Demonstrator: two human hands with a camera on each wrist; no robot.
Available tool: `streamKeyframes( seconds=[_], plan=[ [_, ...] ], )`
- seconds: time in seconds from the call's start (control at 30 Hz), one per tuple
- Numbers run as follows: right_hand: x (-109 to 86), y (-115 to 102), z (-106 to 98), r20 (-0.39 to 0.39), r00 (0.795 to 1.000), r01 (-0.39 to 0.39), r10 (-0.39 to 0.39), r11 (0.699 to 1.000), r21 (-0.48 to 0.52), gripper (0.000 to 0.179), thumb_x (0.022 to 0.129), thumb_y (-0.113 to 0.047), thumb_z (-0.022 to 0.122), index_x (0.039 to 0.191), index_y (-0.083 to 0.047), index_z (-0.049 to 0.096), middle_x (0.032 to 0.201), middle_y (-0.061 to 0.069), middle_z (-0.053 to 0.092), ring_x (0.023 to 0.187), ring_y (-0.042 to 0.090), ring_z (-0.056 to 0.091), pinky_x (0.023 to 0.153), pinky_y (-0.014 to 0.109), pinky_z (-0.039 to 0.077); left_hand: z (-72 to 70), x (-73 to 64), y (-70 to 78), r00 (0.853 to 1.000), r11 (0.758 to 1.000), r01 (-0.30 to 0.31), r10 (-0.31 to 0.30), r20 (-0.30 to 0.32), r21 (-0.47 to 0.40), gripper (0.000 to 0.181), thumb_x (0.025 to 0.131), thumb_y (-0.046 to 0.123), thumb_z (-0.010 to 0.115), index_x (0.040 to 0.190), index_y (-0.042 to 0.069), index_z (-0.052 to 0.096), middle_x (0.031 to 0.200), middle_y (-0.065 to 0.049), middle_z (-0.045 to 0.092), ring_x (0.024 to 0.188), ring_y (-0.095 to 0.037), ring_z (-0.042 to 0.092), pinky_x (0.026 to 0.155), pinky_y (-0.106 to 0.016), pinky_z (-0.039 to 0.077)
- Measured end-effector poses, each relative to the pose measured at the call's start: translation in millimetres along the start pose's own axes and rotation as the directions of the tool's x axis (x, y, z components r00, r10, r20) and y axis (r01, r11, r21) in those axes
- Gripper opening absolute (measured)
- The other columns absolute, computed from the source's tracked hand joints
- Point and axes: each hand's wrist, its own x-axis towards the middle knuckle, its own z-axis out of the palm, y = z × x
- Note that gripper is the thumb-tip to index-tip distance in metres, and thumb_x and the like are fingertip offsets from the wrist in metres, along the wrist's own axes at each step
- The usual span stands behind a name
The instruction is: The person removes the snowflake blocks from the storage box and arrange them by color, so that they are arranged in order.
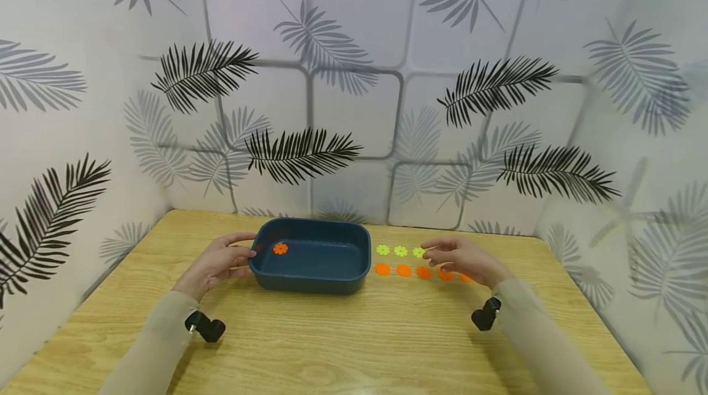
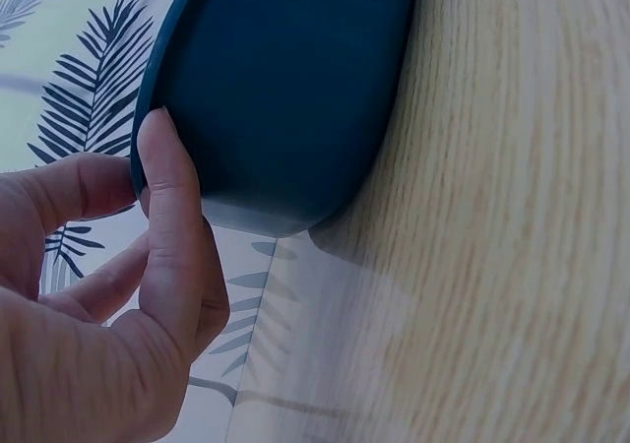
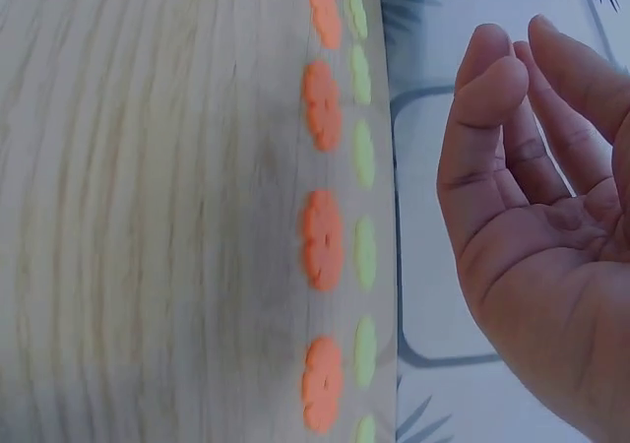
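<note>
A dark blue rectangular basin (image 1: 310, 285) stands upright on the table, left of centre. Inside it, near the left end, lies an orange flower-shaped piece (image 1: 280, 249). My left hand (image 1: 218, 263) pinches the basin's left rim, with fingertips on both sides of the edge in the left wrist view. Above the flower pieces to the right hovers my right hand (image 1: 461, 258), its fingers loosely bent and nothing between them. Under it runs a front row of orange flower pieces (image 1: 404, 271). Behind those is a row of yellow-green flower pieces (image 1: 401, 251), partly hidden by the hand.
The wooden table (image 1: 354, 340) reaches back to a wall (image 1: 354, 112) patterned with feathery leaves. Both flower rows lie flat beside the basin's right end, near the table's back edge. Small black cameras are strapped to both wrists.
</note>
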Motion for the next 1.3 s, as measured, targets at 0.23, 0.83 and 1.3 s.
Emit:
streamKeyframes(
  seconds=[0.23,0.83,1.3],
  plan=[
    [11.0,-13,18,0.026,0.999,0.038,-0.038,0.999,-0.027,0.049,0.100,-0.024,0.057,0.142,0.001,0.048,0.138,0.027,0.051,0.123,0.044,0.050,0.098,0.047,0.049,-0.9,1.7,1.6,1.000,1.000,0.004,-0.004,-0.018,0.006,0.058,0.097,0.007,0.056,0.151,0.006,0.034,0.110,-0.008,0.068,0.088,-0.015,0.070,0.073,-0.030,0.060],
    [56.0,-60,84,0.077,0.988,0.127,-0.132,0.990,0.057,0.042,0.100,-0.018,0.057,0.136,0.002,0.053,0.125,0.023,0.060,0.106,0.032,0.060,0.086,0.036,0.055,-0.2,1.6,-0.7,1.000,1.000,-0.009,0.009,-0.022,0.007,0.056,0.098,0.006,0.055,0.150,0.004,0.035,0.105,-0.007,0.069,0.088,-0.017,0.071,0.073,-0.031,0.060],
    [81.8,-90,105,0.147,0.982,0.110,-0.120,0.991,0.077,0.038,0.101,-0.019,0.055,0.135,-0.002,0.054,0.127,0.021,0.058,0.110,0.036,0.058,0.086,0.033,0.055,0.2,1.7,-2.0,0.999,1.000,0.004,-0.004,-0.040,0.001,0.055,0.098,0.007,0.055,0.150,0.006,0.036,0.109,-0.009,0.069,0.086,-0.017,0.071,0.071,-0.030,0.060]
  ],
)
